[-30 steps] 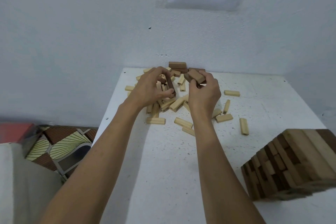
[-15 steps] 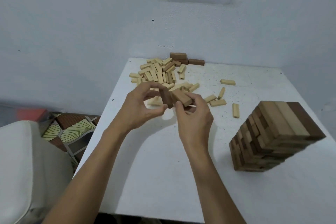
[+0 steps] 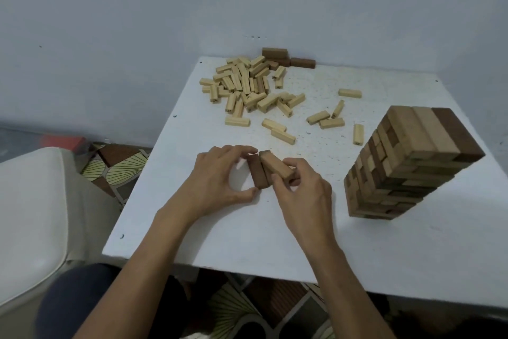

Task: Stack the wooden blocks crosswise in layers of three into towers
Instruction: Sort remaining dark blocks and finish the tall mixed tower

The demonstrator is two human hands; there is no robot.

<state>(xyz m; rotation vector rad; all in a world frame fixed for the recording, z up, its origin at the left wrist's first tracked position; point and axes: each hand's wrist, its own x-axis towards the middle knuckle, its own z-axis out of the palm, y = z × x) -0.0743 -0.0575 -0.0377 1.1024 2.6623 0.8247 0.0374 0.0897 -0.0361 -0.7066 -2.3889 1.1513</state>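
Observation:
On the white table (image 3: 247, 228) my two hands hold large brown wooden blocks side by side near the table's middle. My left hand (image 3: 220, 182) grips the darker block (image 3: 257, 173) between thumb and fingers. My right hand (image 3: 302, 193) holds the lighter brown block (image 3: 276, 165), tilted up against the dark one. A tall finished tower (image 3: 406, 162) of crosswise brown layers stands at the right. A pile of small pale blocks (image 3: 247, 85) lies at the table's far side, with dark brown blocks (image 3: 286, 56) behind it at the wall.
Several loose pale blocks (image 3: 327, 118) lie scattered between the pile and the tower. A white cushioned seat (image 3: 33, 201) is to the left of the table. Patterned floor tiles (image 3: 118, 165) show beside and under the table. The wall closes off the far edge.
Both hands have drawn back from the far pile toward the table's middle, carrying the brown blocks, and lowered them to the table surface. The camera view tilted down.

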